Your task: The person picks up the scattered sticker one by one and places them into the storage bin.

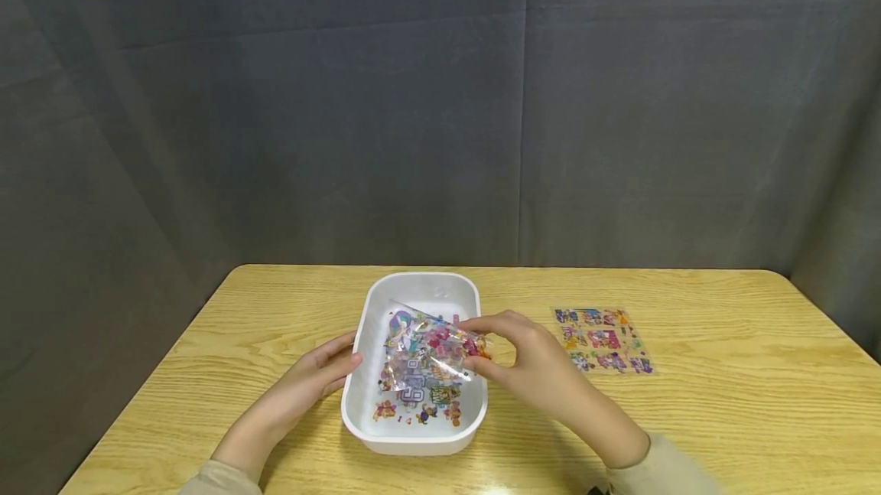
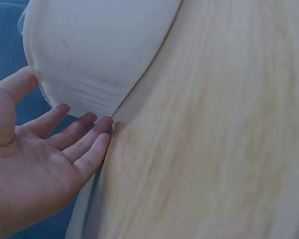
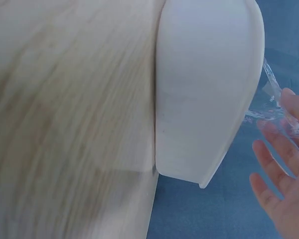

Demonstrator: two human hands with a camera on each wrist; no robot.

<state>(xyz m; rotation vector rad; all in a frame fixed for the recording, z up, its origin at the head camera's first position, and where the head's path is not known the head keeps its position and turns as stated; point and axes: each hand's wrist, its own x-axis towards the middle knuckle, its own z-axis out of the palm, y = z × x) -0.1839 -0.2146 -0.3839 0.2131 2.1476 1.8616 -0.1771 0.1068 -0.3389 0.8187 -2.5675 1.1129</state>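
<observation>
A white plastic tub (image 1: pixel 420 445) stands on the table, with clear sheets printed with colourful cartoon figures inside it. My left hand (image 1: pixel 306 380) holds its left side, the thumb over the rim and the fingers against the outer wall. In the left wrist view, the fingers of that hand (image 2: pixel 45 154) lie spread along the tub wall (image 2: pixel 99 50). Over the tub, my right hand (image 1: pixel 540 365) pinches a clear sticker sheet (image 1: pixel 427 346), bent and shiny, between thumb and fingers. The right wrist view shows the hand (image 3: pixel 289 159) on the transparent film beyond the tub's rim.
Another clear sheet with cartoon stickers (image 1: pixel 602 340) lies flat on the wooden table (image 1: pixel 723 403), right of the tub. A dark grey curtain (image 1: pixel 440 112) hangs behind the table's far edge.
</observation>
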